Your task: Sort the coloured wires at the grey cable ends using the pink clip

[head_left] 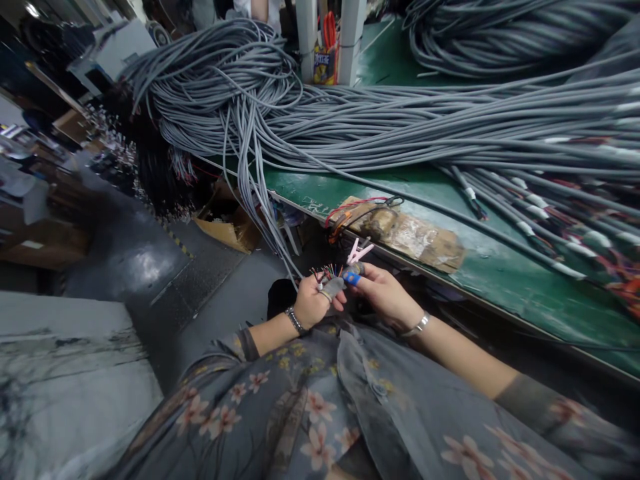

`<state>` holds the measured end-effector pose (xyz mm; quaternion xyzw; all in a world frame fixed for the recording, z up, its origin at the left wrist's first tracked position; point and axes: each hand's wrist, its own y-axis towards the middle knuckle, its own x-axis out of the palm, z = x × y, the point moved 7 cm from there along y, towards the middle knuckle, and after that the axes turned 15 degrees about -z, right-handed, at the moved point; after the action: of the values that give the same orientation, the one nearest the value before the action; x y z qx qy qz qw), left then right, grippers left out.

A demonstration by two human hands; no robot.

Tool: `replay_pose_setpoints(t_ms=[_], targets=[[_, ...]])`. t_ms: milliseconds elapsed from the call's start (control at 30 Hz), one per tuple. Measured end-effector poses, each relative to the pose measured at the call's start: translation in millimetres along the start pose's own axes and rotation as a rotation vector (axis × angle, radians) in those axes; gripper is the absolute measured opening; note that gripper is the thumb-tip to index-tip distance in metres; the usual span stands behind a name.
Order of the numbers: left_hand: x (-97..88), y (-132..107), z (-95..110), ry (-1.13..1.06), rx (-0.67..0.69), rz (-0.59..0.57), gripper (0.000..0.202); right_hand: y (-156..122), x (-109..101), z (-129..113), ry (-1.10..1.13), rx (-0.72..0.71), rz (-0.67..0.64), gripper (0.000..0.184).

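Observation:
My left hand point(313, 301) is closed around the end of a grey cable point(274, 233) that hangs down from the bench. Its thin coloured wires point(327, 271) fan out above my fist. My right hand point(383, 290) sits just to the right, with its taped fingertips pinched at those wire ends. A pink clip-like tool point(359, 251) sticks up right above my hands; which hand it belongs to is unclear. Both wrists wear bracelets.
A green workbench point(480, 273) runs along the right, heaped with bundles of grey cable point(350, 127). A worn cardboard pad point(415, 235) with red and black leads lies at its edge. An open cardboard box point(227, 230) stands on the floor below; cluttered shelves are at far left.

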<state>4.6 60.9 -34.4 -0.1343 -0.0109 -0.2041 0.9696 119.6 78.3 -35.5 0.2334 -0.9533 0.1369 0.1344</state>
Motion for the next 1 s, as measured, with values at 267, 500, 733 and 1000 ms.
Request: replay_pose_setpoints(t_ms=[267,500,733,1000], targets=[[-3.0,3,7,-0.217,0.024,0.015,0.051,6,-11,9,0.325,0.057,-0.044,0.042],[6.8,11,19,-0.326,0.012,-0.089,0.052,20,-18,-7,0.285,-0.039,0.003,0.048],[7.5,12,8,-0.310,-0.031,-0.094,0.048,21,-11,-7,0.412,-0.081,0.010,0.037],[8.2,8,9,-0.294,-0.057,-0.070,0.050,21,-12,-1,0.481,-0.049,0.010,0.032]])
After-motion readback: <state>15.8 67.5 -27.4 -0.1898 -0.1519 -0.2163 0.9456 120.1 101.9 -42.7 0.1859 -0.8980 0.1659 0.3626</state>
